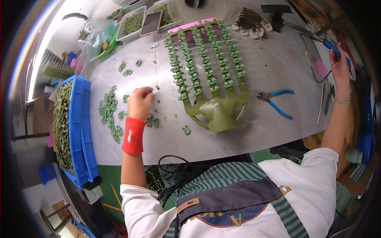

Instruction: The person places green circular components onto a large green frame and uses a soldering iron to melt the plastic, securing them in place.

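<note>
My left hand [139, 103], with a red wristband [133, 135], is over the grey table among small green pieces [107, 107]. Its fingers are pinched together; what they hold, if anything, is hidden. At the far right, my right hand [340, 67] has its fingers around a blue-handled tool [333, 47] with a metal shaft, apparently a soldering iron. Between my hands lies an olive-green tree-like assembly with a funnel-shaped base [220, 115]. Rows of small green pieces [206, 59] line its long bars, and their far ends lie on a pink block [194, 25].
Blue-handled cutters [278, 101] lie right of the funnel base. A blue crate [81, 131] of green pieces stands along the left edge. At the back are clear tubs [133, 25], a phone [151, 22], a green basket [109, 47] and a stained glove [252, 24].
</note>
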The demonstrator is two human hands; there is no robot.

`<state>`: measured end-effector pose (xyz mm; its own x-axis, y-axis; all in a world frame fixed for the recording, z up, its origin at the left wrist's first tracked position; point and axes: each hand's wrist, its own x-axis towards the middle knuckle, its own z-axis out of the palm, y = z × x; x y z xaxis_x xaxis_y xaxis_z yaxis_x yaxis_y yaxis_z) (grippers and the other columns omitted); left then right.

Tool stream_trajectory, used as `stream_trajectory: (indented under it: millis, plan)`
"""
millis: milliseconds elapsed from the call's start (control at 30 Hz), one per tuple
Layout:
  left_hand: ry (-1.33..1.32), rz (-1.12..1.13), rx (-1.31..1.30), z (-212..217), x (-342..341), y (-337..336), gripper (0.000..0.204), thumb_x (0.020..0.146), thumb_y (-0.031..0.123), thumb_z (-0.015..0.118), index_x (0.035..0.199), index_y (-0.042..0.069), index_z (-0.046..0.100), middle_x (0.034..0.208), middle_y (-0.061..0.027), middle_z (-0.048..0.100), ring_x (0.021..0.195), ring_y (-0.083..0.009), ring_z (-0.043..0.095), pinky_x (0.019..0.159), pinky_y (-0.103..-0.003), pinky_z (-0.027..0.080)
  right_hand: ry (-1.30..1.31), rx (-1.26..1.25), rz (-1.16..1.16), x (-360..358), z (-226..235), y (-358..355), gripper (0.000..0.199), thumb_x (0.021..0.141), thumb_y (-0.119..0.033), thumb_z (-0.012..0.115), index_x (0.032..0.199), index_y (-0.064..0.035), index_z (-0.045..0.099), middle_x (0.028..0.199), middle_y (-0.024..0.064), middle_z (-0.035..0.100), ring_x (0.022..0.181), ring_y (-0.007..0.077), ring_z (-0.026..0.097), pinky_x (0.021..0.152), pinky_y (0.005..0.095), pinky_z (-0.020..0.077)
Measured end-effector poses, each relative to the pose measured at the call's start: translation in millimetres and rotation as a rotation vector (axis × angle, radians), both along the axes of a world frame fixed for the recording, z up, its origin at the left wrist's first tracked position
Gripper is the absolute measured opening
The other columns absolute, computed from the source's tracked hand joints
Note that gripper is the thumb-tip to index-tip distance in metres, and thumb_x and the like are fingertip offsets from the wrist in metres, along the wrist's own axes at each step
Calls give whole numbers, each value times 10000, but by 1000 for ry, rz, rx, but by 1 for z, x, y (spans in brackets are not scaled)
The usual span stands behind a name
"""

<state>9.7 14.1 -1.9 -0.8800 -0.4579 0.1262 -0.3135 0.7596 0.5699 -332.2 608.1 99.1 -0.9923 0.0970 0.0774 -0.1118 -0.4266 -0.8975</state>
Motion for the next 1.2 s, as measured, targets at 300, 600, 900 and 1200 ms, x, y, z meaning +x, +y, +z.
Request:
stream_trajectory:
  millis: [300,600,900,1200]
  plan:
    - [160,-98,828,65,0,38,229,863,15,643,1089,-20,647,997,-44,658,854,-109,623,811,-240,501,-59,91,-151,141,-6,1,249,869,-139,670,1034,43,630,934,77,663,765,103,644,720,191,559]
    - [86,-560,305,99,-38,144,126,852,29,663,970,-7,692,849,-54,663,746,-107,621,679,-236,495,-88,193,-155,211,-4,-40,250,864,-198,686,944,39,665,803,66,668,630,76,621,589,168,533]
    - [34,-694,201,90,-79,187,106,809,50,675,906,16,701,885,-82,672,769,-218,642,703,-308,510,-50,302,-80,230,-8,-73,240,904,-207,633,875,26,678,738,62,660,619,97,635,581,207,540]
    - [329,-818,-310,71,-104,196,154,704,69,733,847,119,757,784,-17,546,797,-236,491,732,-340,447,-47,253,-35,223,-23,-80,226,890,-223,651,882,1,681,810,82,678,625,118,646,586,232,550]
